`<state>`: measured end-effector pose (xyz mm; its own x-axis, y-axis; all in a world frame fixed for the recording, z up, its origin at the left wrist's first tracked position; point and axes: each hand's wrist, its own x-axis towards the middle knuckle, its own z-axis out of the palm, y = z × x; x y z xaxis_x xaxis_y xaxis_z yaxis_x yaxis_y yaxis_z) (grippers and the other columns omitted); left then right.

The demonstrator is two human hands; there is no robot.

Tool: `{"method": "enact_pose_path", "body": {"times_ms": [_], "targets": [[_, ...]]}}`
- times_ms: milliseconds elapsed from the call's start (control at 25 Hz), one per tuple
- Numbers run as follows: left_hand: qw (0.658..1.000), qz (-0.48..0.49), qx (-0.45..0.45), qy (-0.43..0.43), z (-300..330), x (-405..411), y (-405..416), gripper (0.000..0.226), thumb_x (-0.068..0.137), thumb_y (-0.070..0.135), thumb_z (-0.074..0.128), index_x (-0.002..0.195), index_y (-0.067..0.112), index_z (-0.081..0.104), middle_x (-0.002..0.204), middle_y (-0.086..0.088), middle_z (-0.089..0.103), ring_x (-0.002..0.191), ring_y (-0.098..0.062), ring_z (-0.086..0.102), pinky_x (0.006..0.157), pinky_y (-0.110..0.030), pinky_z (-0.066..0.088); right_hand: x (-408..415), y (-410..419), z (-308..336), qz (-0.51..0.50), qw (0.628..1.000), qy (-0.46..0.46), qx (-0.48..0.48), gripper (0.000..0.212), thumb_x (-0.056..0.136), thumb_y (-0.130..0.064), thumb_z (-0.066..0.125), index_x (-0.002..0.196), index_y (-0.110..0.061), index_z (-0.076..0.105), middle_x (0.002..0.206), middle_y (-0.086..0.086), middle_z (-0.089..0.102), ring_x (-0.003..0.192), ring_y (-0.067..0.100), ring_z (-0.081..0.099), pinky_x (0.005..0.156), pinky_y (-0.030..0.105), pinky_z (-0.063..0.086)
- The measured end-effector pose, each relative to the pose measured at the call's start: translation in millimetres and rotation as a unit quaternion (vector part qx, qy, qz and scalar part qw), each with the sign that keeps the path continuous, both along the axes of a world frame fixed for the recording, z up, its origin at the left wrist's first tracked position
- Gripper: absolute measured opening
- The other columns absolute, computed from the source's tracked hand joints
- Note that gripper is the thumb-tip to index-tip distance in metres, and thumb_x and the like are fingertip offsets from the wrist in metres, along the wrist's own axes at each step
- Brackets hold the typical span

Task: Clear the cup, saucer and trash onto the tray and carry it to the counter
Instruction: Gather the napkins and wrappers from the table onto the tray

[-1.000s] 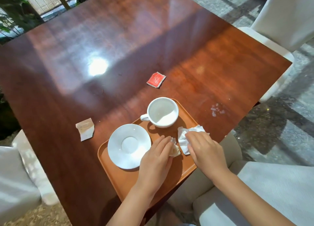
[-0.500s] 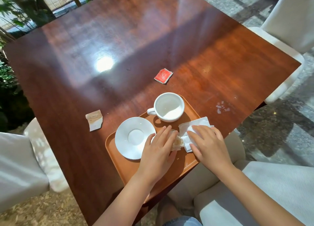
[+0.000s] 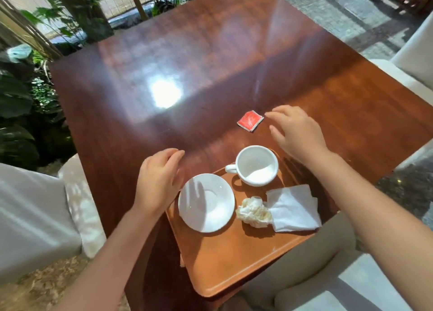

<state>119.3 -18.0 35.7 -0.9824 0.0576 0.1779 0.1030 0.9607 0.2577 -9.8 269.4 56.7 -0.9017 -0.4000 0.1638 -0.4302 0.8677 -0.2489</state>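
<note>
Polished wooden bench (image 3: 210,53): cup (image 3: 257,165), saucer (image 3: 206,203) and napkins (image 3: 293,207) are trayed; red packet (image 3: 250,120) remains, both grips spread, empty.

Your right hand (image 3: 297,132) is hovering open just beside the red packet (image 3: 249,120) on the table (image 3: 210,60). Your left hand (image 3: 158,179) is hanging empty by the tray (image 3: 234,259), which is holding saucer (image 3: 206,203), cup (image 3: 256,165) and napkins (image 3: 293,207).
</note>
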Motion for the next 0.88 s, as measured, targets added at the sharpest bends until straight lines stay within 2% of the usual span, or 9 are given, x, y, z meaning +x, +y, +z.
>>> {"method": "enact_pose_path", "body": {"times_ms": [80,160,280,400,480,600,720,800,880], "targets": [[0.995,0.054,-0.030,-0.075,-15,-5,-22,0.039,0.077,0.000,0.068,0.115,-0.001,0.063,0.118,-0.024,0.063,0.107,-0.040,0.059,0.089,-0.050,0.049,-36,-9,-18,0.015,0.997,-0.049,0.054,0.037,0.089,-0.021,0.057,0.125,-0.017,0.056,0.132,0.009,0.057,0.117,0.030,0.051,0.091,0.045,0.047],[0.989,0.090,-0.030,-0.114,-29,-4,-37,0.038,0.080,0.003,0.068,0.118,0.001,0.062,0.124,-0.023,0.061,0.112,-0.039,0.057,0.093,-0.049,0.047,-56,-18,-37,0.051,0.991,-0.073,0.098,0.039,0.089,-0.024,0.058,0.128,-0.020,0.054,0.137,0.008,0.052,0.122,0.031,0.046,0.093,0.045,0.046],[0.989,0.090,-0.014,-0.115,-46,4,-51,0.036,0.083,0.005,0.066,0.118,0.002,0.062,0.127,-0.019,0.060,0.118,-0.036,0.055,0.096,-0.045,0.046,-66,-33,-60,0.095,0.982,-0.099,0.131,0.036,0.088,-0.025,0.059,0.124,-0.020,0.057,0.136,0.006,0.054,0.119,0.031,0.047,0.087,0.045,0.049],[0.983,0.124,0.044,-0.125,-58,10,-54,0.042,0.088,0.010,0.061,0.129,0.006,0.054,0.139,-0.011,0.052,0.132,-0.026,0.043,0.104,-0.036,0.037,-68,-37,-71,0.094,0.985,-0.099,0.106,0.032,0.085,-0.023,0.064,0.117,-0.016,0.063,0.130,0.008,0.058,0.116,0.032,0.047,0.081,0.046,0.052],[0.977,0.153,0.079,-0.126,-62,14,-54,0.046,0.090,0.012,0.060,0.134,0.008,0.048,0.142,-0.010,0.048,0.133,-0.023,0.040,0.105,-0.030,0.032,-71,-38,-73,0.099,0.987,-0.085,0.097,0.030,0.084,-0.023,0.065,0.114,-0.016,0.066,0.127,0.009,0.062,0.110,0.034,0.049,0.080,0.044,0.052],[0.973,0.165,0.104,-0.120,-62,18,-55,0.046,0.086,0.009,0.065,0.130,0.005,0.052,0.136,-0.013,0.054,0.127,-0.025,0.048,0.102,-0.029,0.034,-73,-40,-70,0.109,0.986,-0.075,0.098,0.024,0.084,-0.021,0.065,0.107,-0.014,0.070,0.122,0.009,0.066,0.101,0.035,0.053,0.075,0.042,0.053],[0.977,0.162,0.092,-0.105,-60,21,-56,0.036,0.082,0.005,0.068,0.117,0.001,0.062,0.124,-0.017,0.062,0.115,-0.029,0.058,0.096,-0.033,0.044,-70,-42,-70,0.105,0.986,-0.077,0.103,0.017,0.085,-0.013,0.060,0.096,-0.007,0.072,0.102,0.017,0.071,0.096,0.036,0.053,0.069,0.043,0.054],[0.979,0.165,0.073,-0.090,-58,24,-54,0.025,0.081,0.004,0.069,0.106,0.000,0.068,0.111,-0.016,0.068,0.103,-0.029,0.063,0.085,-0.032,0.050,-68,-43,-70,0.096,0.986,-0.088,0.103,0.018,0.085,-0.011,0.057,0.094,-0.003,0.071,0.095,0.021,0.068,0.098,0.036,0.053,0.071,0.046,0.053],[0.980,0.175,0.055,-0.082,-56,27,-53,0.018,0.080,0.004,0.069,0.098,0.001,0.071,0.097,-0.013,0.070,0.090,-0.026,0.064,0.070,-0.027,0.049,-65,-43,-70,0.100,0.986,-0.089,0.097,0.017,0.085,-0.009,0.057,0.091,0.000,0.070,0.095,0.023,0.066,0.099,0.037,0.054,0.072,0.047,0.053]]}}
